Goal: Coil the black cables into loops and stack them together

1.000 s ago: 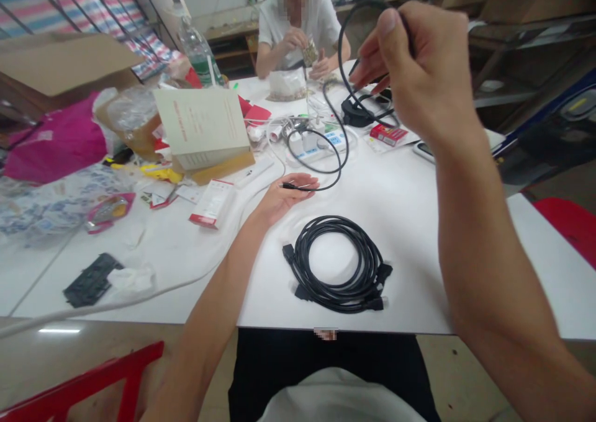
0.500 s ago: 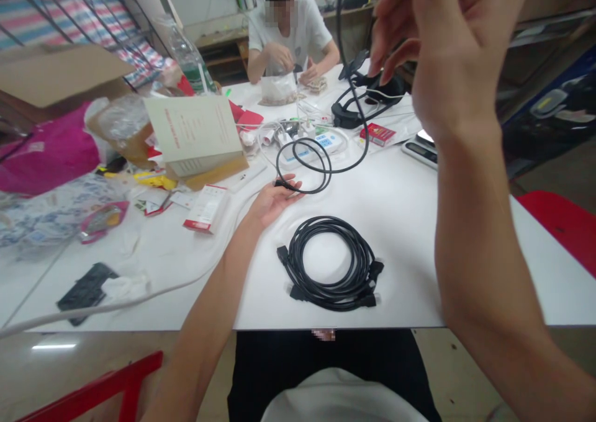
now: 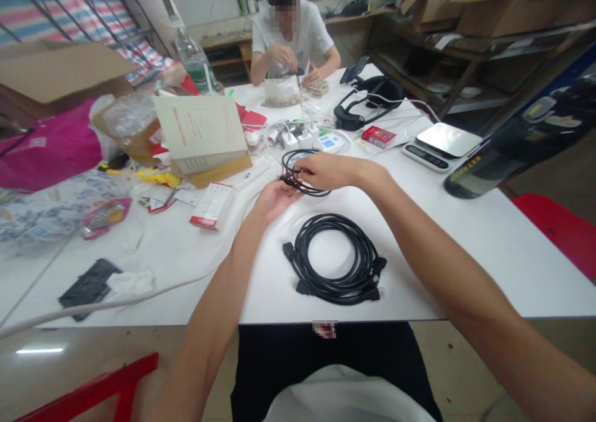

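Observation:
Palm up above the table, my left hand [image 3: 278, 198] is closed around the plug end of a black cable [image 3: 321, 193], which lies in loops over its fingers. My right hand [image 3: 321, 169] has its fingers closed on the same cable from the right, close to the left fingertips. Its exact grip is partly hidden behind its knuckles. Nearer to me, a coiled bundle of black cables [image 3: 302, 267] rests flat on the white table [image 3: 410, 285]. Several plugs stick out from its sides, and neither hand touches it.
At the right lie a kitchen scale [image 3: 449, 139] and a dark bottle [image 3: 470, 177]. A power strip [image 3: 330, 141], a red box [image 3: 378, 136] and a headset [image 3: 349, 118] are behind my hands. On the left stand a cream card [image 3: 200, 130] and a white box [image 3: 212, 206]. Opposite sits a person [image 3: 291, 43].
My right hand has come down from high at the upper right to my left hand, bringing the cable with it. The hanging length now lies in loops. My left hand stays nearly in place.

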Available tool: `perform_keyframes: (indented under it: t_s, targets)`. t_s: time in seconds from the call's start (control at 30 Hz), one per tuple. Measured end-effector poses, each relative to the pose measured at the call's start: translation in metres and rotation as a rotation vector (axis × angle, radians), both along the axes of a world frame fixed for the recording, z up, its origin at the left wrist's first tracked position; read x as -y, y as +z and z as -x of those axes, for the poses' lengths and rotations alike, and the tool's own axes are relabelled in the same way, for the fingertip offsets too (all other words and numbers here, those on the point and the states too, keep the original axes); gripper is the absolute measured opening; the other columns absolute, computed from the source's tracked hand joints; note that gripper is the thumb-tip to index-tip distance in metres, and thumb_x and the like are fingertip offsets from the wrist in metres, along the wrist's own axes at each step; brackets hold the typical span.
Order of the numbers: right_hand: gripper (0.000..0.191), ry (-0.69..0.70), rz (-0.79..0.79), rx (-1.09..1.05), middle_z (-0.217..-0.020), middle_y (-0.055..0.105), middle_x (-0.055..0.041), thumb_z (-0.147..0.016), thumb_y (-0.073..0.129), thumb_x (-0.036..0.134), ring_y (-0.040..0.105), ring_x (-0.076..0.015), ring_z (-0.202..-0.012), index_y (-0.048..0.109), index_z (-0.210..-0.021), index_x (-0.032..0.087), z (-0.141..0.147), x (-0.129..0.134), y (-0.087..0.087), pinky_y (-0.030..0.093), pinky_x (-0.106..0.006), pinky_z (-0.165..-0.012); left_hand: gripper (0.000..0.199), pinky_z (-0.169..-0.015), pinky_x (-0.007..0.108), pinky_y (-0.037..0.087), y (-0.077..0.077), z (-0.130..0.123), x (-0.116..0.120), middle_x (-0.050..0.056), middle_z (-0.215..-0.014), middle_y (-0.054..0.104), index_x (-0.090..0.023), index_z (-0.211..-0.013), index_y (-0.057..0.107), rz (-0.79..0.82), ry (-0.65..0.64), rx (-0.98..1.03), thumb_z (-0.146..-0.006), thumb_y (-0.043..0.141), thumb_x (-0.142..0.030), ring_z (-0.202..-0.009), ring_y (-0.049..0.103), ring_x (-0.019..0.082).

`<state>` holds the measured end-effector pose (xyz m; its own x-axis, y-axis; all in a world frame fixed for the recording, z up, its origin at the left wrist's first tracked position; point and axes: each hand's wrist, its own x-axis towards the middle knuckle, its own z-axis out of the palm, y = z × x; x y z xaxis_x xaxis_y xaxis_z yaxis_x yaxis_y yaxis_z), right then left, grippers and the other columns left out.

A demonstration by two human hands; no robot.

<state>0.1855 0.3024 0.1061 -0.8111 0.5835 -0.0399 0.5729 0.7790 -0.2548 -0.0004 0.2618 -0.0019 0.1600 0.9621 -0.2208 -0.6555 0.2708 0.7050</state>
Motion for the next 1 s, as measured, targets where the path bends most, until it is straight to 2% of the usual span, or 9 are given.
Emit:
perform_keyframes:
  t_s: [0.13, 0.2, 0.27, 0.37, 0.57, 0.73, 0.83, 0.9, 1.0]
  targets:
    - [0.05, -0.131, 0.02, 0.022, -0.12, 0.072, -0.0195, -0.103, 0.065, 0.048, 0.068, -0.0243, -0.099, 0.056, -0.13, 0.008, 0.009, 0.006, -0.038, 0.042, -0.03, -0.079, 0.033, -0.085, 0.029, 0.061, 0.001, 0.002, -0.001, 0.006, -0.09, 0.08, -0.013, -0.096, 0.075, -0.024, -0.055, 0.002, -0.072, 0.058, 0.002, -0.081, 0.073, 0.017]
    - [0.058, -0.161, 0.003, 0.012, -0.125, 0.071, -0.0217, -0.099, 0.071, 0.047, 0.068, -0.0281, -0.108, 0.05, -0.136, 0.007, 0.011, 0.008, -0.054, 0.045, -0.031, -0.084, 0.031, -0.076, 0.026, 0.059, 0.0, 0.003, -0.002, 0.007, -0.09, 0.079, -0.012, -0.097, 0.076, -0.052, -0.073, -0.005, -0.073, 0.06, 0.0, -0.082, 0.073, 0.017]
    - [0.048, -0.187, -0.05, -0.013, -0.129, 0.069, -0.0237, -0.103, 0.065, 0.041, 0.067, -0.0309, -0.116, 0.05, -0.135, 0.007, 0.012, 0.009, -0.065, 0.047, -0.033, -0.091, 0.027, -0.076, 0.024, 0.058, -0.001, 0.003, -0.002, 0.006, -0.089, 0.079, -0.012, -0.093, 0.076, -0.088, -0.05, -0.012, -0.074, 0.062, 0.001, -0.081, 0.073, 0.016]
    - [0.032, -0.242, -0.109, -0.081, -0.131, 0.068, -0.0263, -0.111, 0.049, 0.038, 0.065, -0.0338, -0.123, 0.054, -0.125, 0.009, 0.01, 0.009, -0.073, 0.046, -0.038, -0.101, 0.025, -0.092, 0.025, 0.058, -0.001, 0.001, -0.001, 0.004, -0.093, 0.079, -0.013, -0.09, 0.075, -0.143, -0.017, -0.002, -0.075, 0.065, 0.004, -0.085, 0.073, 0.013]
    - [0.032, -0.322, 0.007, -0.193, -0.098, 0.075, -0.0151, -0.114, 0.036, 0.041, 0.07, -0.0269, -0.09, 0.048, -0.127, 0.014, -0.013, 0.014, -0.072, 0.047, -0.032, -0.08, 0.026, -0.121, 0.039, 0.048, 0.003, 0.0, 0.007, 0.009, -0.123, 0.079, -0.017, -0.11, 0.079, -0.262, -0.14, -0.002, -0.085, 0.08, -0.011, -0.115, 0.074, 0.019]
    - [0.044, -0.522, -0.193, -0.476, -0.092, 0.07, -0.0121, -0.112, 0.034, 0.059, 0.063, -0.0248, -0.077, 0.051, -0.12, 0.019, -0.047, 0.022, -0.052, 0.044, -0.032, -0.072, 0.057, -0.124, 0.052, 0.042, 0.009, 0.002, 0.02, 0.019, -0.144, 0.071, -0.021, -0.134, 0.077, -0.397, -0.455, -0.28, -0.082, 0.094, -0.039, -0.136, 0.066, 0.033]
    - [0.05, -0.548, -0.326, -0.615, -0.088, 0.067, -0.0089, -0.111, 0.034, 0.066, 0.061, -0.0226, -0.072, 0.053, -0.118, 0.02, -0.069, 0.047, -0.029, 0.043, -0.033, -0.071, 0.069, -0.126, 0.05, 0.041, 0.018, -0.004, 0.028, 0.016, -0.141, 0.074, -0.024, -0.131, 0.079, -0.49, -0.632, -0.468, -0.066, 0.102, -0.026, -0.139, 0.066, 0.032]
    - [0.051, -0.554, -0.39, -0.613, -0.087, 0.067, -0.0087, -0.111, 0.034, 0.065, 0.062, -0.0229, -0.072, 0.054, -0.12, 0.019, -0.077, 0.075, -0.017, 0.043, -0.032, -0.07, 0.071, -0.124, 0.051, 0.044, 0.024, -0.009, 0.032, 0.014, -0.136, 0.077, -0.025, -0.123, 0.082, -0.522, -0.661, -0.554, -0.057, 0.104, -0.015, -0.135, 0.07, 0.032]
    - [0.05, -0.546, -0.42, -0.463, -0.088, 0.072, -0.0107, -0.113, 0.03, 0.061, 0.066, -0.0234, -0.07, 0.056, -0.119, 0.018, -0.076, 0.124, -0.021, 0.036, -0.03, -0.064, 0.065, -0.119, 0.052, 0.049, 0.027, -0.014, 0.034, 0.014, -0.126, 0.081, -0.023, -0.115, 0.084, -0.544, -0.651, -0.607, -0.054, 0.101, -0.008, -0.125, 0.075, 0.033]
